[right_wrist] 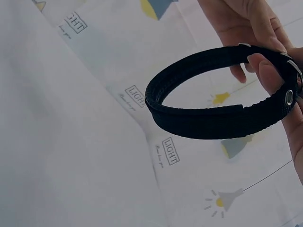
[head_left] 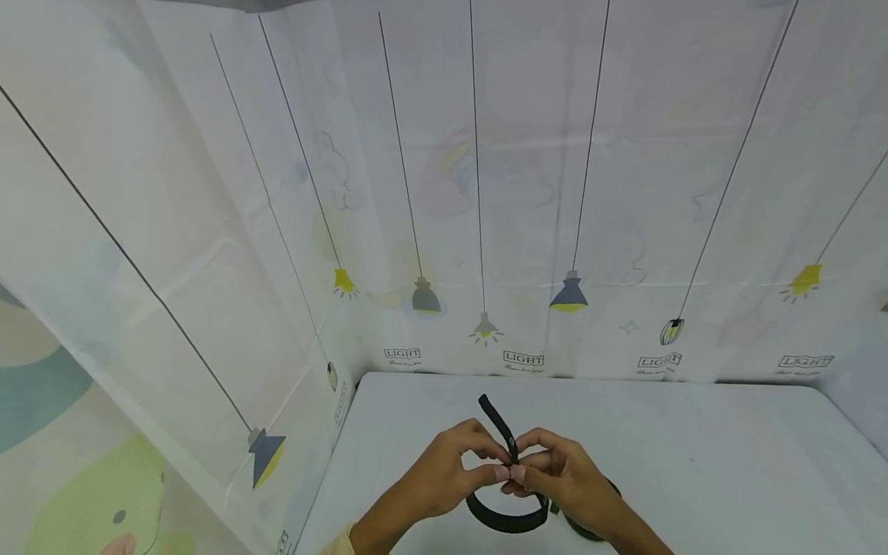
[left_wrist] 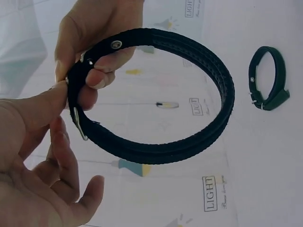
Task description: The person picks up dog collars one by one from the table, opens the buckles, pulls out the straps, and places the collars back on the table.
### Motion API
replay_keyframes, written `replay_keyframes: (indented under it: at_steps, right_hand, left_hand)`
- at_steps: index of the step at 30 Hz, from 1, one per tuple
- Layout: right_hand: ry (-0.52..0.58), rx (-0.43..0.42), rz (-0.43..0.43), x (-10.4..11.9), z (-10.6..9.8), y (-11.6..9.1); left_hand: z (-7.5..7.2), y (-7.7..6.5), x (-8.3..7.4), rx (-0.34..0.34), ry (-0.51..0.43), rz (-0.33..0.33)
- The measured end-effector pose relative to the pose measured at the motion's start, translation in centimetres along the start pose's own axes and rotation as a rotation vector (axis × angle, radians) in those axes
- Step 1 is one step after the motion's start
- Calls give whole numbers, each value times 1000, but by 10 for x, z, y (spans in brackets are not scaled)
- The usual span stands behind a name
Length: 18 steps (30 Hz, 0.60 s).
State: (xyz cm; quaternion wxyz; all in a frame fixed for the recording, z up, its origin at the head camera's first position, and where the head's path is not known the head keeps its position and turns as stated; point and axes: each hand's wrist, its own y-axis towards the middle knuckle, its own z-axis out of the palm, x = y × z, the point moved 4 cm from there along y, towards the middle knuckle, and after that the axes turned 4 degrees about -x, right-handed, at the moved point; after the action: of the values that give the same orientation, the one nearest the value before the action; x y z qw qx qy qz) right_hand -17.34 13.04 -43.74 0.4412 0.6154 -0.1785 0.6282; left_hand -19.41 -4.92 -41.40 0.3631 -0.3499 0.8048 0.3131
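Both hands meet in the head view over a black buckle collar (head_left: 509, 523), its loop hanging below and its free strap end sticking up. My left hand (head_left: 466, 465) pinches the strap near the buckle. My right hand (head_left: 565, 472) pinches the same spot from the other side, thumbs nearly touching. Up close in the left wrist view, the collar (left_wrist: 161, 153) forms a round loop with a metal eyelet and a metal buckle frame beside the fingers. The right wrist view also shows the collar (right_wrist: 203, 124); the fingers partly hide its buckle.
A second, dark green collar (left_wrist: 277, 78) lies on the white table (head_left: 694, 447), partly behind my right forearm in the head view. A white sheet printed with hanging lamps (head_left: 569, 297) rises behind the table and along its left side.
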Motion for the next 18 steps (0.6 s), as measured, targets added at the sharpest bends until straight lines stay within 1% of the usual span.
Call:
replay_keyframes:
  at_steps: [2, 4, 7, 10, 14, 18]
  right_hand:
    - [-14, 10, -4, 0, 0, 0]
    - [-27, 20, -16, 1, 1, 1]
    - [-41, 32, -26, 2, 2, 2]
    - [-58, 38, -25, 3, 3, 2]
    - [-87, 28, 3, 3, 4, 0]
    - [-139, -5, 76, -1, 3, -1]
  left_hand:
    - [-2, 1, -1, 4, -7, -28]
    - [-3, 2, -3, 14, -39, -45]
    - [-5, 3, -5, 24, -99, -60]
    - [-6, 4, -6, 36, -117, -68]
    - [-5, 6, -4, 65, -114, -86]
    - [-1, 9, 2, 100, -167, -114]
